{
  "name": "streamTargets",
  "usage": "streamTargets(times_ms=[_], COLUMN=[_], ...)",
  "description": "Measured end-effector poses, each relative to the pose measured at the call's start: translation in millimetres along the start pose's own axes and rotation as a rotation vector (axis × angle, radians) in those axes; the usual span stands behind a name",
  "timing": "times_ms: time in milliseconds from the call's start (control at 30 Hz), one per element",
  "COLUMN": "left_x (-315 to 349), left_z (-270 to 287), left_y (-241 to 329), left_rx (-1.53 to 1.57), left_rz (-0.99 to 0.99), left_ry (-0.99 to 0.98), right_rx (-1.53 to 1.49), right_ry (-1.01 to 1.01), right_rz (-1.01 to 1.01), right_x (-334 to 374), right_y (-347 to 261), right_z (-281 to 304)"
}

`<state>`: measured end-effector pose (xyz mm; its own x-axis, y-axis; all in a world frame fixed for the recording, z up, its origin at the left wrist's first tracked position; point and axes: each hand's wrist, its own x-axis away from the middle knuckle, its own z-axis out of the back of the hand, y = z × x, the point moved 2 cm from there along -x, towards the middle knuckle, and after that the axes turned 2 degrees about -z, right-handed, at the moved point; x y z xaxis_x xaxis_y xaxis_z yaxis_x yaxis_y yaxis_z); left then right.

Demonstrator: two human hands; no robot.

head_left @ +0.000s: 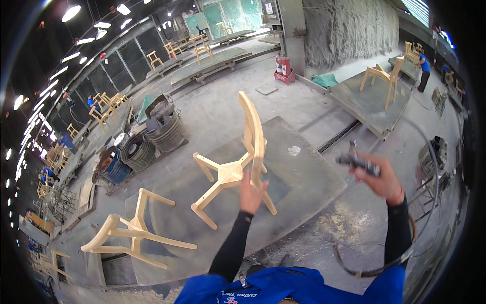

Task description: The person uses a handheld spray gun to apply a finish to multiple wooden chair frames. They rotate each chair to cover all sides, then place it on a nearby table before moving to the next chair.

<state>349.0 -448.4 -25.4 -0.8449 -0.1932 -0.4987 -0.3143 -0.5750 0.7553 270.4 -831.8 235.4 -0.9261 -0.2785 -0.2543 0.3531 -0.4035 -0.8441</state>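
Observation:
A pale wooden chair frame [231, 173], with a curved backrest and no seat panel, stands upright on a low grey platform [309, 167] in front of me. My left hand [251, 195] is open beside it, fingers stretched toward the seat frame; whether they touch the wood I cannot tell. Off to the right, my right hand [383, 178] is closed around a dark spray gun [358, 164], slightly blurred and held apart from the chair. A thin hose [436, 167] loops past my right forearm. A second chair frame [135, 232] lies tipped over on the platform at the left.
Metal drums [164, 129] holding scrap stand beyond the platform at the left. Fire extinguishers [282, 66] sit in a red stand at the back. Another platform [374, 104] at the right bears a chair [385, 78]. A person in blue [424, 68] stands farther right.

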Motion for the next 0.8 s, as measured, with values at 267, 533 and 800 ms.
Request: streamTargets(times_ms=[267, 533, 800], left_x=[-88.1, -7.1, 109.9], left_z=[-5.9, 94.6, 124.4], left_y=[91.9, 76.9, 6.9], left_rx=[0.348, 0.434, 0.615], left_rz=[0.066, -0.007, 0.398], left_ry=[0.107, -0.242, 0.030], right_rx=[-0.174, -0.470, -0.462], right_ry=[0.053, 0.138, 0.109], right_rz=[-0.448, -0.680, -0.632], right_x=[161.6, 190.8, 158.6], right_y=[76.5, 93.9, 108.8], right_z=[-46.4, -109.0, -117.7])
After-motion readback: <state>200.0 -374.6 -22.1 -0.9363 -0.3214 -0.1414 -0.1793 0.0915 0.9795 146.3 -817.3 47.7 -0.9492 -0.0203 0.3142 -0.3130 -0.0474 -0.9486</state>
